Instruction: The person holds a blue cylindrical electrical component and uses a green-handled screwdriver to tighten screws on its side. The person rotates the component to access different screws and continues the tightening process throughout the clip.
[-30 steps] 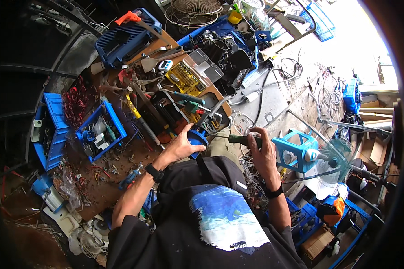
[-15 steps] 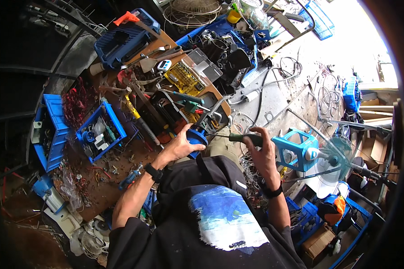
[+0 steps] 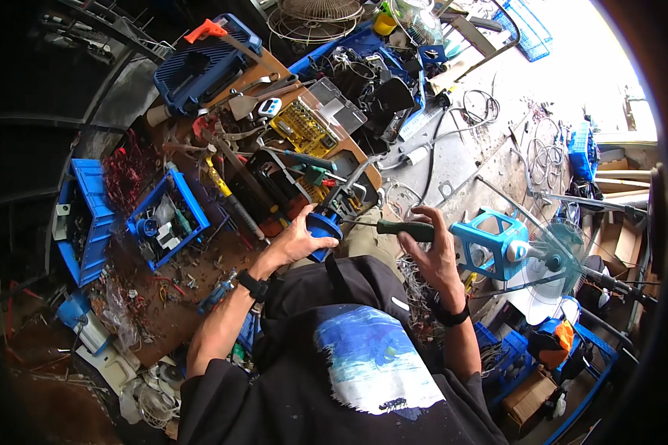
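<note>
My left hand point(image 3: 293, 241) grips a round blue plastic part point(image 3: 322, 231) in front of my lap, thumb over its near side and fingers along its far left. In my right hand point(image 3: 438, 256) is a screwdriver point(image 3: 402, 229) with a dark green handle. Thumb and fingers lie loosely on either side of the handle's end. Its thin shaft points left toward the blue part and a dark metal piece point(image 3: 341, 203) beside it. Whether the tip touches a screw is too small to tell.
On the workbench at left lie a yellow bit set point(image 3: 303, 127), a yellow-and-black hammer-like tool point(image 3: 230, 194) and a blue bin of parts point(image 3: 169, 219). A light-blue plastic fan housing point(image 3: 490, 241) and clear fan blades point(image 3: 560, 256) stand right of my right hand. Cables point(image 3: 479, 111) trail across the floor.
The fingers and thumb of my right hand have shifted slightly around the screwdriver handle. My left hand and the blue part stay nearly where they were.
</note>
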